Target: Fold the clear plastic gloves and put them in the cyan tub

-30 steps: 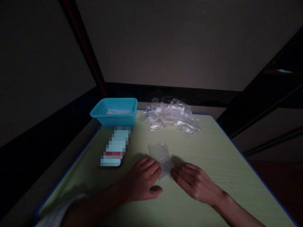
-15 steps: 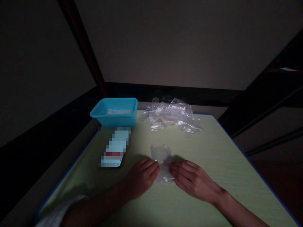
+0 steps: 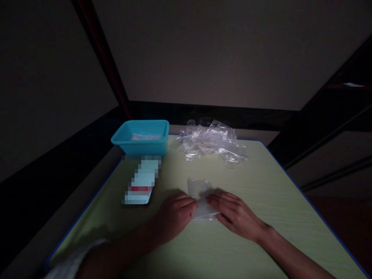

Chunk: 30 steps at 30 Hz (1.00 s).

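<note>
A small clear plastic sheet (image 3: 200, 197) lies flat on the pale green table (image 3: 261, 193), near the front. My left hand (image 3: 174, 215) rests palm down with its fingertips on the sheet's left edge. My right hand (image 3: 235, 215) lies flat too, fingers pressing the sheet's right side. Both hands touch the plastic from above; neither lifts it. The room is dim, so the sheet's folds are hard to read.
A turquoise tub (image 3: 141, 136) with something pale inside stands at the back left. A heap of crumpled clear plastic (image 3: 210, 141) lies at the back middle. A blurred flat rectangular item (image 3: 141, 180) lies left of my hands. Dark rails border the table.
The plastic sheet has been folded shorter and shifted slightly right. My right hand slid left onto it, and my left hand's fingers moved up to its edge.
</note>
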Motion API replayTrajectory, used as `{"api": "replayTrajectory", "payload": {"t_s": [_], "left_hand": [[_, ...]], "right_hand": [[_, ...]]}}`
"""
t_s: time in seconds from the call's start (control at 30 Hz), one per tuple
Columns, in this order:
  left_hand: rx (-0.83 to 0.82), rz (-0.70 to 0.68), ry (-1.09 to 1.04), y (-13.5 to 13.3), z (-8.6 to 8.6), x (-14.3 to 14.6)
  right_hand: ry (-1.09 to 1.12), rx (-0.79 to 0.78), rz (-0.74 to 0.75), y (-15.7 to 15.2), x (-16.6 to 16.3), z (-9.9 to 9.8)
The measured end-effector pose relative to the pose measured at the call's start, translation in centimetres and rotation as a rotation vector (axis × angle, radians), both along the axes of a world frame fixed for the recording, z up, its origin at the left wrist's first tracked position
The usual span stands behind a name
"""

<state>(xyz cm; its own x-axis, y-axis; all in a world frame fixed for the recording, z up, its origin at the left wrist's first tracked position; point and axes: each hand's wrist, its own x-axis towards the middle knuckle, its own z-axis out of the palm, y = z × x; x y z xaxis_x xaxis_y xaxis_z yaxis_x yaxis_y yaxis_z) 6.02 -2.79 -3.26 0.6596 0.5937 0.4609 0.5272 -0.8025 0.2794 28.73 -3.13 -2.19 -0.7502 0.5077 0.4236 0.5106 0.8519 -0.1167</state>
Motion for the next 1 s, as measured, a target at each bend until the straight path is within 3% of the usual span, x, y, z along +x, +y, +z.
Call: {"api": "replayTrajectory", "payload": {"t_s": [0.2, 0.33, 0.63, 0.87, 1.0], "left_hand": [[-0.001, -0.018, 0.02, -0.4, 0.1, 0.2], [-0.071, -0.027, -0.037, -0.3, 0.1, 0.2], [-0.434, 0.141, -0.213, 0.3, 0.4, 0.5], [-0.827, 0.236, -0.518, 1.0, -0.3, 1.1], [-0.901, 0.258, -0.618, 1.3, -0.4, 1.3]], "right_hand": [[0.074, 0.005, 0.042, 0.0, -0.3, 0.1], [0.127, -0.099, 0.04, -0.1, -0.3, 0.3], [0.316, -0.603, -0.236, -0.2, -0.7, 0.6], [0.554, -0.77, -0.366, 0.2, -1.5, -0.2], [0.62, -0.788, -0.406, 0.3, -1.8, -0.6]]}}
